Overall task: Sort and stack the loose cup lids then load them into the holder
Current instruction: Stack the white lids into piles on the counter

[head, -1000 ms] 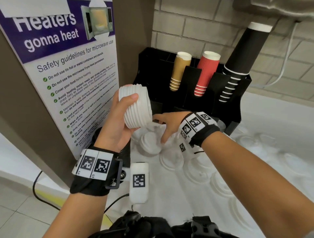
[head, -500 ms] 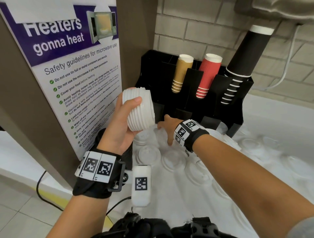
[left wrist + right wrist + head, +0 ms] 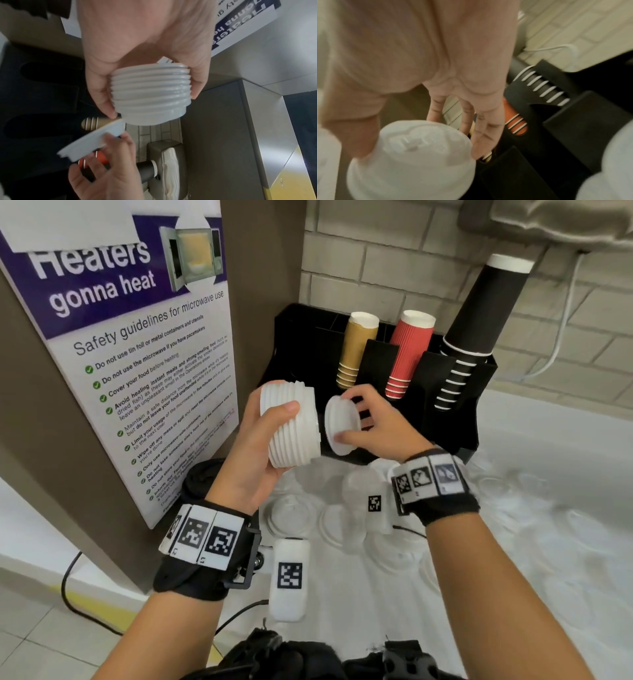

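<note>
My left hand (image 3: 270,436) grips a stack of several white cup lids (image 3: 291,424), held on its side in front of the black holder (image 3: 479,419). In the left wrist view the stack of lids (image 3: 149,94) sits between thumb and fingers. My right hand (image 3: 373,422) pinches a single white lid (image 3: 342,426) by its rim, just right of the stack's open end and apart from it. The same single lid (image 3: 412,159) fills the right wrist view, blurred. More loose white lids (image 3: 294,515) lie on the white counter below both hands.
The holder's slots carry tan cups (image 3: 356,350), red cups (image 3: 407,354) and black cups (image 3: 479,323). A microwave safety poster (image 3: 137,354) on a brown panel stands at the left. A brick wall (image 3: 376,261) is behind. More lids (image 3: 513,487) lie scattered at the right.
My right hand has risen from the loose lids on the counter with one lid pinched, bringing it up beside the stack. The left hand has kept the stack roughly in place.
</note>
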Action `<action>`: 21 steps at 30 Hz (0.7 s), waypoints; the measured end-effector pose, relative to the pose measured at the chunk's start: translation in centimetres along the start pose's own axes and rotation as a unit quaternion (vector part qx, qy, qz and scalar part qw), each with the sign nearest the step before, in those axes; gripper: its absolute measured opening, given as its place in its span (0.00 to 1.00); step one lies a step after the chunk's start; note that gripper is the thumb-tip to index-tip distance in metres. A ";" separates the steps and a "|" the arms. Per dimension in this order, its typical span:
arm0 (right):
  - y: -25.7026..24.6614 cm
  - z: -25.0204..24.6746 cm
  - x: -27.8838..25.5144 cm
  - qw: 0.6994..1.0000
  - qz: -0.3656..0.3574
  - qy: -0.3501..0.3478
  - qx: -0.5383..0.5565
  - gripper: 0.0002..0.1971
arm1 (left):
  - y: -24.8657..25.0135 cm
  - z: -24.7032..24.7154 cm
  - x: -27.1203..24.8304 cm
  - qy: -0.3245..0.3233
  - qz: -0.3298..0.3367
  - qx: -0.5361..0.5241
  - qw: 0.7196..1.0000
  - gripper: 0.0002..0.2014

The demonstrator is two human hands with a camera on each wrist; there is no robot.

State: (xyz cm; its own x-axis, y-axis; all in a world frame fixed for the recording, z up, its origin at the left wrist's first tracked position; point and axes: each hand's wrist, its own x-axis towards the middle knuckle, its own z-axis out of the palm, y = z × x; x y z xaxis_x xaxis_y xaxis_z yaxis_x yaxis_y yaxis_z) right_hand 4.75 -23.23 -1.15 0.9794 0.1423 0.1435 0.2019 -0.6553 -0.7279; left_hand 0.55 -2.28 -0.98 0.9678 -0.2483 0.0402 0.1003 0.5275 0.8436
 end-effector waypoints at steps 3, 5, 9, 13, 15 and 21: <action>0.0 -0.2 -3.7 0.977 0.027 0.063 0.201 0.28 | -1.2 0.6 0.3 -0.008 -0.011 0.004 1.000 0.27; -0.1 0.4 -5.7 0.955 0.026 0.065 0.287 0.28 | -2.0 0.9 0.4 -0.013 -0.022 0.006 1.000 0.26; -0.4 1.5 -8.2 0.936 0.011 0.043 0.350 0.29 | -3.7 1.7 0.4 -0.018 -0.033 0.011 0.999 0.26; -0.8 2.1 -9.1 0.941 0.017 0.054 0.334 0.28 | -4.6 2.2 0.6 -0.022 -0.035 0.005 0.999 0.26; -1.0 1.8 -9.4 0.941 0.020 0.060 0.332 0.29 | -4.8 2.1 0.7 -0.034 -0.048 0.014 0.998 0.27; -1.3 0.9 -9.9 0.958 0.005 0.059 0.282 0.30 | -5.2 2.1 0.7 -0.073 -0.075 0.035 0.994 0.29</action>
State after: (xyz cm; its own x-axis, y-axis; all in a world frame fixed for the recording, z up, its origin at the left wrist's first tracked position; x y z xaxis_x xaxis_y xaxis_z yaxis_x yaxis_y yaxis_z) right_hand -5.19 -23.14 -2.24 0.9823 0.0315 0.1846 0.1872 -0.1473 -0.9712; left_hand 0.18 -6.88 -4.20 0.8989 -0.4379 -0.0162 0.2199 0.4189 0.8810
